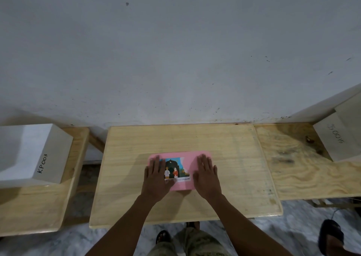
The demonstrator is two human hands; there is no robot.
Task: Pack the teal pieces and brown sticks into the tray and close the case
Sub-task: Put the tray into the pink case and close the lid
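- Nearest the camera, the person's camouflage-patterned trousers (192, 244) and dark sandals show at the bottom edge, so the person stands square in front of the work surface.
- Both bare forearms reach forward over the near edge of the pale wooden table (234, 158), ending on the flat pink rectangular case (183, 185) lying at its middle.
- Left hand (156, 179): spread flat, palm down, fingers extended over the case's left part and partly covering the colourful picture label (176, 169) on the lid. It grips nothing; it presses.
- Right hand (208, 177): likewise flat and wide, resting on the case's right part, with its heel over the near right edge.
- Placing one palm on each side probably spreads the pressure evenly, as someone would to seat a lid fully or keep the case from sliding.
- No teal pieces, brown sticks or tray can be seen anywhere; the case appears shut, so they are presumably inside, though this cannot be confirmed.
- Judged from this, the task looks at or very near its end.
- White box marked "KP003" (35, 154) sits on a separate wooden bench at left, well apart from the case.
- Another pale box with handwriting (336, 138) stands on the plywood surface (302, 173) at right, also well apart.
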